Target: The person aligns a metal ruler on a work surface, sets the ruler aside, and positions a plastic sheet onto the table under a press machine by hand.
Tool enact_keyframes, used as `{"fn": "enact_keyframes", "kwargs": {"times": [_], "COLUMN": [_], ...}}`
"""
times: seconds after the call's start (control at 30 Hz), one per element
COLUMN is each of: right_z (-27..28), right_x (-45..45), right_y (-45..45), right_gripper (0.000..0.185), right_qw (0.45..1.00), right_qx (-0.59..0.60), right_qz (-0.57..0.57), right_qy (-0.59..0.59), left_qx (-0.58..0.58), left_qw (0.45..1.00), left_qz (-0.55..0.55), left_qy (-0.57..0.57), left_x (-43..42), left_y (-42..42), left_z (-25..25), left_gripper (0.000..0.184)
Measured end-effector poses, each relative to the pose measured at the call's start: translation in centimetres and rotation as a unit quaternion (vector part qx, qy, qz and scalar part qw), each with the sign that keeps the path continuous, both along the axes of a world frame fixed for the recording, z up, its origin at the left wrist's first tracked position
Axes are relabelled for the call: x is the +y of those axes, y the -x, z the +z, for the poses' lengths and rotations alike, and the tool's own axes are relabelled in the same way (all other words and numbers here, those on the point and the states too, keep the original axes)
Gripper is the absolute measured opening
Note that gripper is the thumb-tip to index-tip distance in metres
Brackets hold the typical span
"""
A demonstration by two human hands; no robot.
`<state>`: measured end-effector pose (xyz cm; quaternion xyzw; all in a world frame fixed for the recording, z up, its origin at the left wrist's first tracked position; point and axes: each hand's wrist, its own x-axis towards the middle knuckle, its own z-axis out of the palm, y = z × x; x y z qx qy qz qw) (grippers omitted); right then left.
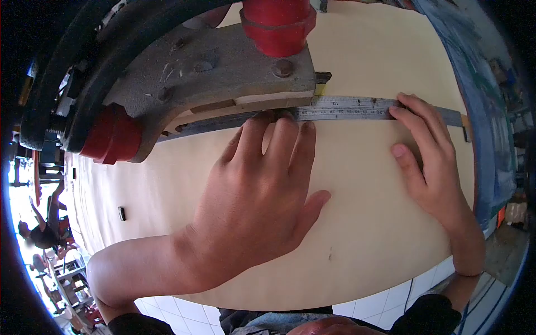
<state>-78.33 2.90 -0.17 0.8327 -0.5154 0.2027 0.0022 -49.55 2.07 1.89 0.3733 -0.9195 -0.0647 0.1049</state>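
Observation:
A long metal ruler (346, 108) lies across the pale board (357, 184), beside a wooden strip at the lower edge of a grey metal machine frame (223, 72). My left hand (259, 184) is palm down with its fingers apart, the fingertips on the ruler and the dark strip close to the machine's edge. Its thumb points right over the board. My right hand (427, 151) touches the ruler near its right part with the fingertips, thumb and fingers spread. Neither hand is wrapped round anything.
Red fittings (279, 28) and thick black hoses (134, 44) stand at the upper left. A small black object (121, 213) lies on the board at left. Blue sheeting (486, 111) runs along the right edge. People are in the left background.

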Motion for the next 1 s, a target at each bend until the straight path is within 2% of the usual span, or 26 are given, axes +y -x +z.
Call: {"fn": "enact_keyframes", "kwargs": {"times": [0.3,0.5,1.0], "right_z": [0.09,0.42,0.11], "right_x": [-0.06,0.08,-0.06], "right_y": [0.11,0.12,0.18], "right_gripper": [0.044,0.039,0.043], "right_qw": [1.0,1.0,1.0], "right_qx": [0.004,0.021,0.001], "right_qz": [0.001,-0.002,0.005], "right_qy": [-0.003,-0.014,-0.004], "left_qx": [-0.02,-0.04,-0.056], "left_qw": [1.0,0.999,0.998], "left_qz": [0.02,0.022,0.019], "left_qy": [-0.009,0.003,0.018], "left_x": [-0.03,-0.05,-0.1], "left_y": [0.67,0.87,1.0], "left_z": [0.55,0.72,0.41], "left_gripper": [0.064,0.065,0.069]}}
